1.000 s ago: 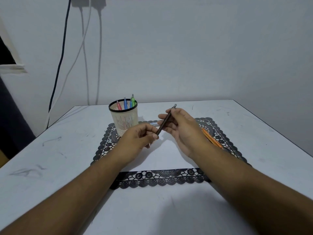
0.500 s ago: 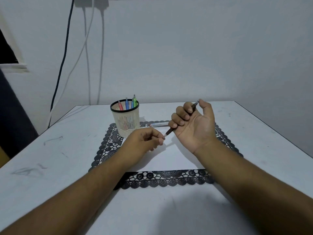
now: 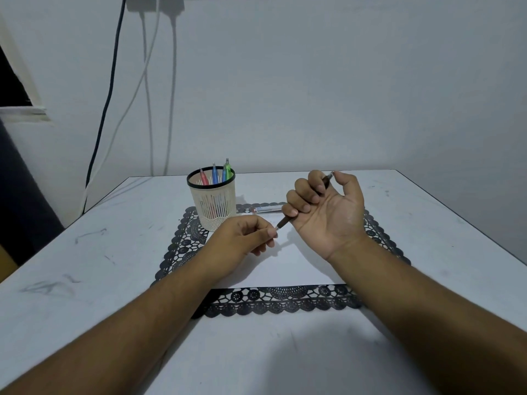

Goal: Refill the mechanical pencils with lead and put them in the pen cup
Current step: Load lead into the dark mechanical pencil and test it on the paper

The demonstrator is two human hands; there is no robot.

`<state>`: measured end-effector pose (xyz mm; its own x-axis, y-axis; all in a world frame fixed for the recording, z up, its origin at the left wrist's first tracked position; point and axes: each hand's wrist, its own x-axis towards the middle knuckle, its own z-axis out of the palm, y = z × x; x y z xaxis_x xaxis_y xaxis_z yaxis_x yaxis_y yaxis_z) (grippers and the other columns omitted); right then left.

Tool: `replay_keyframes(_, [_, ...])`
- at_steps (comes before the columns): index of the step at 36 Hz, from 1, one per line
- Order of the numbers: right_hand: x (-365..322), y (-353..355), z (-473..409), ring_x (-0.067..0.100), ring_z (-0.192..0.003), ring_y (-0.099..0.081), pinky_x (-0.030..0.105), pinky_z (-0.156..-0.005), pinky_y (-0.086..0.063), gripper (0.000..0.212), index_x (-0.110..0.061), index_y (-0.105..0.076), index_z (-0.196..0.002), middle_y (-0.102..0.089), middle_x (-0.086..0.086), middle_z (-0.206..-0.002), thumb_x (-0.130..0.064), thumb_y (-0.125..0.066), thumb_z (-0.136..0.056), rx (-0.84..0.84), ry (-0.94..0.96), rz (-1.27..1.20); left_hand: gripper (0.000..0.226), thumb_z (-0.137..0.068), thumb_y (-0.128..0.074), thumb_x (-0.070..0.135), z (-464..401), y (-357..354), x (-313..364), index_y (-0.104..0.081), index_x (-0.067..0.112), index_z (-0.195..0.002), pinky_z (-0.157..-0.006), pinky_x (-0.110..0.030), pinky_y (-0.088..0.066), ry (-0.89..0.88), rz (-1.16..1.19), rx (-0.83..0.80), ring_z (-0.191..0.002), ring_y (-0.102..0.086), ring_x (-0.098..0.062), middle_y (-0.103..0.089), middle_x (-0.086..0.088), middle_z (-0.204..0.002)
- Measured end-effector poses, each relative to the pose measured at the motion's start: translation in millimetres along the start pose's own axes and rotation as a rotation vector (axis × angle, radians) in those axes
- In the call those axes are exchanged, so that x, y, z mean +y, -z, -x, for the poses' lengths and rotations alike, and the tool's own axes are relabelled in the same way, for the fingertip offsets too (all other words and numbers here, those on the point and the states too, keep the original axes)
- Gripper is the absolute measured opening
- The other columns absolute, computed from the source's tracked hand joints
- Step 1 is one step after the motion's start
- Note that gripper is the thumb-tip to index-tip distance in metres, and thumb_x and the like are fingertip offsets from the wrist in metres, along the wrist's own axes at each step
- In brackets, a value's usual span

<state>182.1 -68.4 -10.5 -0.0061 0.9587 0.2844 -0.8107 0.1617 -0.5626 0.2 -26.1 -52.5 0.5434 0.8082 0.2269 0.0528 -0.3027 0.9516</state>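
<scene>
My right hand is turned palm up and holds a dark brown mechanical pencil in its curled fingers, thumb at the pencil's top end. The pencil's tip points down-left and meets the pinched fingertips of my left hand; whether a lead is between them is too small to see. A cream mesh pen cup with a black rim stands behind my left hand, with red, blue and green pencils in it. A clear lead case lies on the mat between the cup and my right hand.
A black lace-edged placemat with a white centre lies on the white table. Cables hang down the wall behind the table's far left corner. The table's right edge runs close to the wall.
My right hand turned palm up and re-gripped the pencil with the tip down-left. An orange pencil seen by my right wrist a second ago is now hidden. My left hand stayed pinched at the tip.
</scene>
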Motion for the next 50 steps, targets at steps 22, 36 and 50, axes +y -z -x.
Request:
replay_keyframes(22, [-5.1,0.4,0.8,0.018,-0.060,-0.017,0.035,-0.063,-0.020,0.028,-0.019,-0.029,-0.067,-0.022,-0.001,-0.063,-0.038,-0.040,-0.084,-0.051,-0.030,-0.003,0.012,-0.094,-0.069,0.010,2.2,-1.1,5.2,-0.071,0.006,-0.083,-0.065,-0.021,-0.048,0.002,0.092,0.003,-0.065,-0.055,-0.016,-0.068,-0.006,-0.072])
replay_keyframes(36, [-8.6,-4.6,2.3,0.018,-0.061,-0.017,0.033,-0.061,-0.026,0.029,-0.019,-0.028,-0.067,-0.020,-0.001,-0.064,-0.038,-0.039,-0.086,-0.141,-0.056,0.042,0.012,-0.094,-0.068,0.007,2.9,-1.4,5.6,-0.070,0.003,-0.084,-0.065,-0.019,-0.047,-0.007,0.099,0.004,-0.064,-0.054,-0.015,-0.067,-0.008,-0.073])
replay_keyframes(50, [-9.5,-5.1,2.4,0.018,-0.061,-0.017,0.035,-0.063,-0.020,0.030,-0.019,-0.026,-0.069,-0.020,-0.001,-0.064,-0.040,-0.039,-0.087,-0.147,-0.044,0.012,0.011,-0.092,-0.071,0.012,2.5,-0.8,4.7,-0.072,0.003,-0.086,-0.068,-0.024,-0.048,-0.053,0.071,0.050,-0.066,-0.055,-0.016,-0.069,-0.007,-0.073])
